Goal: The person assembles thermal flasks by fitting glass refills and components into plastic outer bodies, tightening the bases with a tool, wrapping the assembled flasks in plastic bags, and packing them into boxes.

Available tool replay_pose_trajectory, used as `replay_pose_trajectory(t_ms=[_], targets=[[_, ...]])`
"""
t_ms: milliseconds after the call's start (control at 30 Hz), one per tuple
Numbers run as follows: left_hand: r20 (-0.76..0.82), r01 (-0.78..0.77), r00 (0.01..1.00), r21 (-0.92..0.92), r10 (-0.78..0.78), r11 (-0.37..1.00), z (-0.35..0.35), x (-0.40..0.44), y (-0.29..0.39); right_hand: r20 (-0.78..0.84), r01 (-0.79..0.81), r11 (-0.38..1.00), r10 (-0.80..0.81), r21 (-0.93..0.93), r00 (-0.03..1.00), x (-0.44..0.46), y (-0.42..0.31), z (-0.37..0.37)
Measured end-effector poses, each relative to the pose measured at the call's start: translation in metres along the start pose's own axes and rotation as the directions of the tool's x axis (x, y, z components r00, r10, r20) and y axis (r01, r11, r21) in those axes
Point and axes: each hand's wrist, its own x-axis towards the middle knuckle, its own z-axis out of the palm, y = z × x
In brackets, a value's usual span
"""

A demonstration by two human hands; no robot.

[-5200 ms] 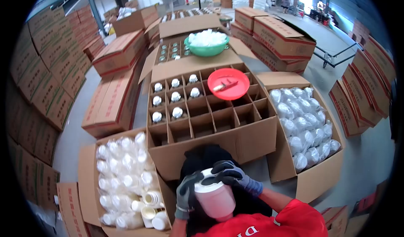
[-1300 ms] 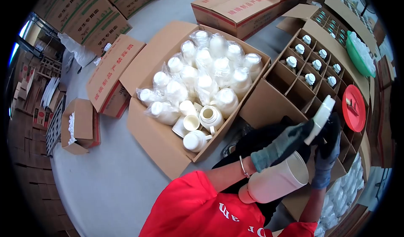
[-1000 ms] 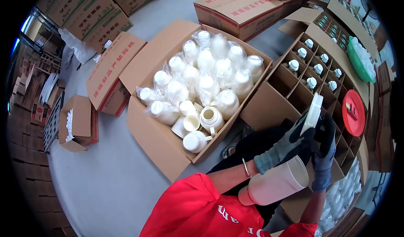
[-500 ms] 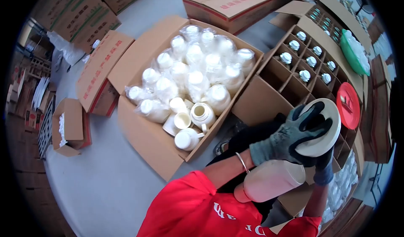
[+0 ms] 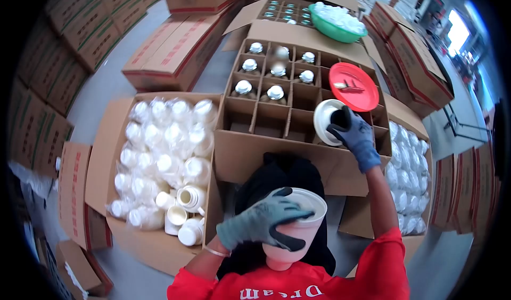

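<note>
- Eight capped bottles stand in the divided box; we see other cells with no bottle.
- Our left hand has its grip clamped on the tub at our lap, fingers at the mouth, thumb along the wall.
- Our right hand has its grip clamped on the lid, over the divided box, near the red plate.
- We judge the work partway: lid off, tub open.
</note>
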Motion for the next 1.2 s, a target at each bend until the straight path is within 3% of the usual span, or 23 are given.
replay_pose_trajectory(t_ms=[33,100,233,300,333,367,433,467,533,600,700,733,767,833,867,900,933,967,1000,1067,1133,1167,1200], targets=[[0.062,-0.005,0.998,0.093,0.0,0.996,0.008,0.002,0.002,0.111,-0.047,0.999,0.048,-0.014,0.993,0.01,0.001,0.001],[0.104,0.038,0.993,0.106,-0.049,0.994,0.004,0.013,0.01,0.049,0.042,0.992,-0.036,-0.12,0.998,0.021,0.019,0.031],[0.069,0.069,0.995,0.073,-0.074,0.995,0.009,0.017,0.015,0.126,0.085,0.939,-0.045,-0.332,0.991,0.034,0.05,0.082],[-0.157,0.043,0.987,-0.007,-0.044,0.999,0.006,0.017,0.009,0.058,0.119,0.969,-0.109,-0.216,0.992,0.024,0.045,0.064],[-0.29,0.066,0.954,-0.038,-0.074,0.997,0.006,0.008,0.008,-0.136,0.288,0.948,-0.305,-0.137,0.943,0.012,0.039,0.047],[-0.413,0.102,0.902,-0.08,-0.126,0.992,0.009,-0.012,-0.002,-0.11,0.3,0.949,-0.289,0.096,0.951,0.002,0.019,0.029],[-0.695,0.252,0.625,-0.251,-0.356,0.934,0.021,-0.052,-0.023,0.052,0.128,0.85,-0.179,0.511,0.982,-0.043,-0.031,-0.017],[-0.793,0.287,0.431,-0.331,-0.43,0.899,0.032,-0.081,-0.042,0.155,0.09,0.807,-0.22,0.583,0.963,-0.065,-0.034,-0.024],[-0.771,0.275,0.017,-0.609,-0.637,0.744,0.031,-0.132,-0.082,0.281,-0.017,0.734,-0.239,0.679,0.929,-0.102,-0.035,-0.026],[-0.634,0.245,-0.121,-0.765,-0.764,0.596,0.024,-0.209,-0.154,0.35,-0.11,0.694,-0.214,0.711,0.912,-0.108,-0.049,-0.016],[-0.647,-0.043,-0.186,-0.747,-0.74,0.664,0.008,-0.195,-0.143,0.328,-0.181,0.615,-0.134,0.768,0.935,-0.117,-0.048,-0.003],[-0.728,0.033,-0.027,-0.686,-0.686,0.727,-0.004,-0.15,-0.096,0.29,-0.159,0.572,-0.145,0.805,0.946,-0.112,-0.06,-0.016],[-0.726,0.052,0.123,-0.676,-0.676,0.735,-0.006,-0.13,-0.084,0.328,-0.275,0.445,-0.045,0.852,0.944,-0.114,-0.06,-0.02],[-0.739,-0.115,0.334,-0.648,-0.585,0.753,-0.009,-0.091,-0.067,0.341,-0.331,0.337,0.031,0.881,0.94,-0.101,-0.066,-0.016],[-0.778,-0.087,0.365,-0.575,-0.511,0.813,-0.013,-0.058,-0.057,0.304,-0.297,0.326,0.029,0.898,0.952,-0.092,-0.068,-0.013],[-0.8,-0.291,0.394,-0.575,-0.452,0.764,-0.016,-0.029,-0.051,0.241,-0.192,0.333,-0.112,0.923,0.964,-0.092,-0.065,0.016],[-0.777,-0.368,0.454,-0.609,-0.436,0.703,-0.017,0.002,-0.037,0.21,-0.058,0.47,-0.277,0.881,0.938,-0.079,-0.084,0.007],[-0.783,-0.226,0.482,-0.546,-0.394,0.807,-0.019,0.025,-0.026,0.063,0.054,0.283,-0.387,0.958,0.92,-0.069,-0.082,0.058],[-0.794,-0.078,0.494,-0.447,-0.355,0.891,-0.021,0.037,-0.015,0.073,0.149,0.429,-0.461,0.891,0.884,-0.061,-0.095,0.02],[-0.836,-0.002,0.471,-0.32,-0.282,0.947,-0.038,0.028,-0.026,-0.028,0.237,0.487,-0.397,0.841,0.917,-0.049,-0.097,0.01],[-0.804,-0.167,0.538,-0.398,-0.255,0.902,-0.036,0.023,-0.034,-0.107,0.281,0.533,-0.334,0.798,0.937,-0.034,-0.079,0.019],[-0.77,-0.181,0.606,-0.38,-0.201,0.907,-0.032,0.025,-0.047,-0.024,0.215,0.477,-0.376,0.852,0.926,-0.04,-0.085,0.028],[-0.793,-0.128,0.511,-0.451,-0.331,0.884,-0.024,0.05,-0.041,0.049,0.147,0.42,-0.421,0.896,0.906,-0.047,-0.097,0.029]])
